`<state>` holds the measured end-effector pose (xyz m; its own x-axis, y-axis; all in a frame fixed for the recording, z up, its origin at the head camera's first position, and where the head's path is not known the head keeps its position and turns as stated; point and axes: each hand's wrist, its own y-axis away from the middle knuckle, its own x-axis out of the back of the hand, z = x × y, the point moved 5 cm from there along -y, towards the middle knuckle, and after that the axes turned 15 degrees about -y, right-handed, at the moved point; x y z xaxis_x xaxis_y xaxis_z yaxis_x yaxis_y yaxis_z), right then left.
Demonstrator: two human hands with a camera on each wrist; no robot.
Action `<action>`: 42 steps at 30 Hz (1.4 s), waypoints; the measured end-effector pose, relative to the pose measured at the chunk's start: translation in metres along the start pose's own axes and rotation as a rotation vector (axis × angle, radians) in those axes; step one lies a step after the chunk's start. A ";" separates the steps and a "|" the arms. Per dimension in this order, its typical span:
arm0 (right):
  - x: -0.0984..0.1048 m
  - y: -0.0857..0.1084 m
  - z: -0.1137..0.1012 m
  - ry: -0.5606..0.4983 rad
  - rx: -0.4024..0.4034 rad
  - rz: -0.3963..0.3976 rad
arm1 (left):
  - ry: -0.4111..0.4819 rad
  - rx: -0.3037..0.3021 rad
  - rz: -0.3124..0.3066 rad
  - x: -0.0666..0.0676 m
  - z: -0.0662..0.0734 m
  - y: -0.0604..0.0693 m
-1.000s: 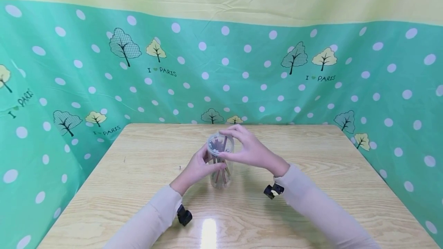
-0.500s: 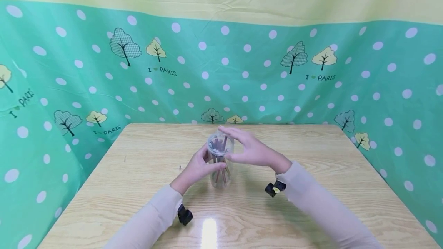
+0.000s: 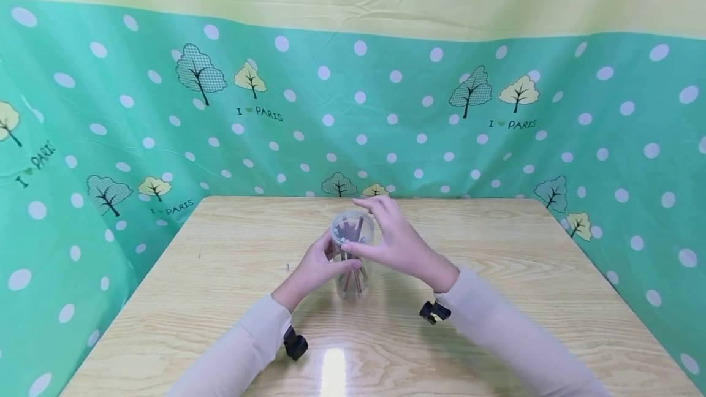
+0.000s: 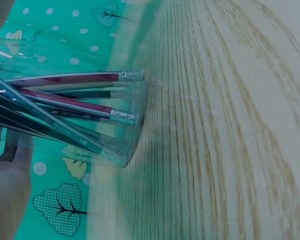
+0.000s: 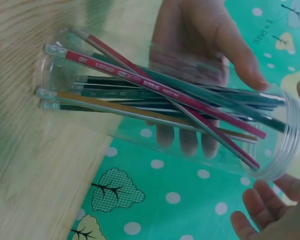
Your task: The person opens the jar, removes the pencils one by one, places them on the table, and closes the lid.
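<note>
A clear, round plastic jar stands upright near the table's middle with several pencils inside, red, dark green and one yellowish. Their eraser ends rest at the bottom. My left hand grips the jar from the left, thumb across the front and fingers behind. Over the transparent lid, my right hand is spread, thumb at the near side of the rim and fingers at the far side. In the right wrist view most of the right fingers stand apart from the rim.
The jar stands on a wood-grain table. A tiny object lies left of the jar. A green and yellow printed curtain surrounds the table's back and sides. A dark camera is strapped at each wrist.
My right hand has turned about the lid and back: its thumb slid right along the near rim, then left again, and the fingers now sit raised off the far rim. Left hand and jar stay put.
</note>
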<state>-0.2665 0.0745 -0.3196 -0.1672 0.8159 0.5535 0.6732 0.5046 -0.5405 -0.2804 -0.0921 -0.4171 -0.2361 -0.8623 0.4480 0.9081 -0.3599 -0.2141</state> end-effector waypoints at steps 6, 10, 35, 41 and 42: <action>-0.002 0.002 0.001 0.006 -0.001 0.053 | 0.002 -0.005 -0.003 0.000 0.001 -0.001; -0.004 0.003 0.001 0.002 -0.007 0.064 | -0.005 -0.005 -0.010 0.000 0.002 0.000; 0.007 0.003 0.019 -0.251 -0.017 -0.136 | -0.017 0.019 0.012 0.000 0.001 0.000; 0.007 0.004 0.024 -0.285 -0.028 -0.177 | -0.021 0.015 0.009 0.000 0.003 0.000; 0.007 0.004 0.023 -0.281 -0.024 -0.178 | -0.023 0.012 0.009 0.000 0.003 0.000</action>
<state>-0.2815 0.0890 -0.3330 -0.4742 0.7629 0.4394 0.6318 0.6425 -0.4337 -0.2795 -0.0914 -0.4145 -0.2202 -0.8567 0.4665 0.9143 -0.3479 -0.2073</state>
